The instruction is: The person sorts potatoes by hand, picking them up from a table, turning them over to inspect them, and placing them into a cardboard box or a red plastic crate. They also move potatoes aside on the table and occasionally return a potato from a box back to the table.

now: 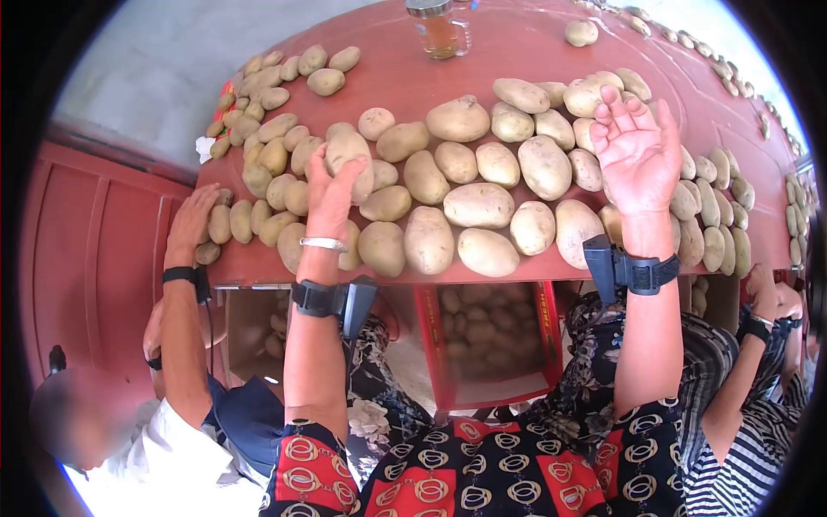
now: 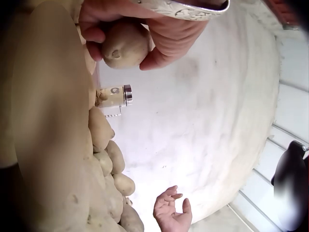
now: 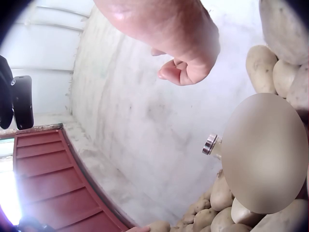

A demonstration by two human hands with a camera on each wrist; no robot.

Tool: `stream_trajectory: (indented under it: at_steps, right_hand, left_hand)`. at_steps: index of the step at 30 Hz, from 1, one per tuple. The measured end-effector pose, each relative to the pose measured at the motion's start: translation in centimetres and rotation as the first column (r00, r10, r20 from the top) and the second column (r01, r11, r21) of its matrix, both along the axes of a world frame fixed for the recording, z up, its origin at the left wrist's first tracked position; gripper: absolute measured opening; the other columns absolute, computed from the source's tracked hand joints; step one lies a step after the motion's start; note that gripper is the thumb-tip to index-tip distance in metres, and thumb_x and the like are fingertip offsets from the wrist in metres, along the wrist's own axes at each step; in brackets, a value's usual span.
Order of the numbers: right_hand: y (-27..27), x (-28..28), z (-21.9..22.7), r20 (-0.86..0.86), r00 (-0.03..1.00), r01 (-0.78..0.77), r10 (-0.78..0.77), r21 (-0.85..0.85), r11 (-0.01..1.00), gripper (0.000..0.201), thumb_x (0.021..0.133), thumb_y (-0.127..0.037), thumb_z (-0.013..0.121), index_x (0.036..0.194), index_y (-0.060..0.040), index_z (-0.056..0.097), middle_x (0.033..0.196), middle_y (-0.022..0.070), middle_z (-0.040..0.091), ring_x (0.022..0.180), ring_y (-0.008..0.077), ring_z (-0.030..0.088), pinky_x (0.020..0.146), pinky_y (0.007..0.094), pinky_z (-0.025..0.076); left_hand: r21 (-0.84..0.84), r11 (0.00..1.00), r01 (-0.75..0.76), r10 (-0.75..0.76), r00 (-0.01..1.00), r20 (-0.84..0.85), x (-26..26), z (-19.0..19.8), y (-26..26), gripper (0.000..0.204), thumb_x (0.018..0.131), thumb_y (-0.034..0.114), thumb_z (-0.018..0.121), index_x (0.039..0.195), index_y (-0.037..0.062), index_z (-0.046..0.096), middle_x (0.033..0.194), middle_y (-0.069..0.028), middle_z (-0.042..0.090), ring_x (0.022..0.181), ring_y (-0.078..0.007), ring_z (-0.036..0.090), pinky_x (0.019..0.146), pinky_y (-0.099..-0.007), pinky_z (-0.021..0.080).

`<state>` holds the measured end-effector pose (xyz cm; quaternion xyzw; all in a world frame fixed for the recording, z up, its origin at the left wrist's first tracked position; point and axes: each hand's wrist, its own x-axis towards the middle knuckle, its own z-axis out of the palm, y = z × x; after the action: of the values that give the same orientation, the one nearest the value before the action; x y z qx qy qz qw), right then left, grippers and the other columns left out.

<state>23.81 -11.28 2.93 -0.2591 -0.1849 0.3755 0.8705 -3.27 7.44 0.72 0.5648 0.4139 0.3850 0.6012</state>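
My left hand (image 1: 328,196) grips a pale, oval potato (image 1: 351,157) between thumb and fingers, over the left part of the potato rows in the head view. From the left wrist, the end of this potato (image 2: 126,47) shows between the fingertips. To the right, my right hand (image 1: 636,159) is raised over other potatoes, palm turned up, fingers loosely bent and nothing in it. The right wrist view shows this hand (image 3: 181,43) from its side against a pale wall. Beneath both hands, rows of potatoes (image 1: 478,205) lie packed along the table's near edge.
A lidded glass mug (image 1: 439,30) of amber liquid stands at the back of the red table (image 1: 370,65). Below the near edge sits a red box (image 1: 428,345) of potatoes. Another person's hand (image 1: 191,220) touches potatoes at left; one more person sits at right.
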Motion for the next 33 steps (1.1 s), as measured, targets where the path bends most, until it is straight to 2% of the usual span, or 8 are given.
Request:
stream_trajectory:
  at_steps: [3,7,9,12,15,21,28,33]
  right_hand:
    - [-0.1,0.0,0.1,-0.013,1.0,0.007,-0.007,-0.007,1.0,0.034,0.087,-0.037,0.051,0.085,-0.004,0.058,0.108,0.0173,0.058,0.089,0.0225,0.056,0.076,0.0313,0.045]
    - [-0.2,0.0,0.2,-0.006,1.0,0.006,-0.006,0.002,1.0,0.034,0.087,-0.037,0.051,0.085,-0.004,0.058,0.107,0.0175,0.058,0.089,0.0224,0.056,0.075,0.0311,0.045]
    - [-0.3,0.1,0.2,-0.004,1.0,0.029,-0.029,-0.01,1.0,0.034,0.087,-0.037,0.051,0.085,-0.0039,0.059,0.107,0.0178,0.059,0.089,0.0225,0.056,0.074,0.031,0.045]
    - [-0.5,0.3,0.1,-0.014,1.0,0.004,-0.003,0.011,1.0,0.034,0.087,-0.037,0.051,0.085,-0.0038,0.059,0.107,0.018,0.058,0.089,0.0226,0.056,0.074,0.0311,0.045]
    - [-0.5,0.3,0.2,-0.01,1.0,0.005,-0.005,0.006,1.0,0.034,0.087,-0.038,0.051,0.085,-0.0041,0.059,0.107,0.0178,0.058,0.089,0.0228,0.056,0.074,0.0311,0.045]
    - [-0.2,0.2,-0.1,-0.001,1.0,-0.027,0.027,0.003,1.0,0.036,0.087,-0.039,0.051,0.085,-0.0043,0.059,0.106,0.0166,0.059,0.09,0.0225,0.056,0.077,0.0312,0.045]
    - [0.1,0.0,0.0,-0.006,0.999,-0.034,0.034,-0.003,0.999,0.035,0.087,-0.039,0.051,0.084,-0.0048,0.059,0.105,0.0161,0.06,0.09,0.0221,0.056,0.077,0.0315,0.044]
    - [0.1,-0.1,-0.1,-0.02,1.0,-0.024,0.023,-0.008,1.0,0.035,0.087,-0.039,0.051,0.084,-0.0047,0.058,0.105,0.0161,0.06,0.09,0.0219,0.057,0.076,0.0308,0.045]
  left_hand:
    - [0.207,0.973,0.099,-0.081,0.992,-0.097,1.3,0.8,-0.5,0.066,0.079,0.02,0.066,0.133,0.0057,0.031,0.115,-0.0108,0.049,0.1,-0.0161,0.051,0.08,-0.0279,0.046]
    - [0.214,0.961,0.178,-0.147,0.977,-0.153,1.9,-0.5,-0.3,0.058,0.083,0.018,0.06,0.134,0.0096,0.034,0.12,-0.0142,0.049,0.105,-0.0213,0.053,0.084,-0.031,0.046]
    - [0.75,0.586,0.306,0.25,0.812,-0.527,1.6,-1.1,0.3,0.053,0.084,0.018,0.058,0.132,0.008,0.038,0.124,-0.0178,0.048,0.11,-0.03,0.05,0.093,-0.0374,0.041]
    - [0.54,0.764,0.354,0.122,0.742,-0.659,1.4,-0.5,0.4,0.054,0.083,0.017,0.057,0.133,0.0083,0.037,0.128,-0.0202,0.044,0.118,-0.035,0.043,0.1,-0.0401,0.034]
    - [0.657,0.603,0.453,0.117,0.764,-0.634,0.9,-1.4,0.9,0.056,0.081,0.015,0.058,0.134,0.0113,0.037,0.133,-0.0203,0.04,0.124,-0.0348,0.038,0.1,-0.0388,0.034]
    - [0.515,0.638,0.572,-0.075,0.712,-0.698,1.0,-0.2,-0.4,0.07,0.07,0.009,0.068,0.133,0.015,0.038,0.14,-0.0197,0.03,0.129,-0.0349,0.032,0.103,-0.0381,0.032]
    - [0.54,0.664,0.518,-0.012,0.729,-0.684,1.8,0.0,1.0,0.071,0.059,0.012,0.076,0.123,0.0102,0.046,0.125,-0.0172,0.047,0.114,-0.0317,0.047,0.097,-0.0362,0.039]
    - [0.535,0.804,0.261,0.026,0.883,-0.469,2.0,1.3,0.4,0.064,0.063,0.017,0.077,0.12,0.005,0.049,0.113,-0.0157,0.055,0.105,-0.0304,0.053,0.092,-0.0354,0.041]
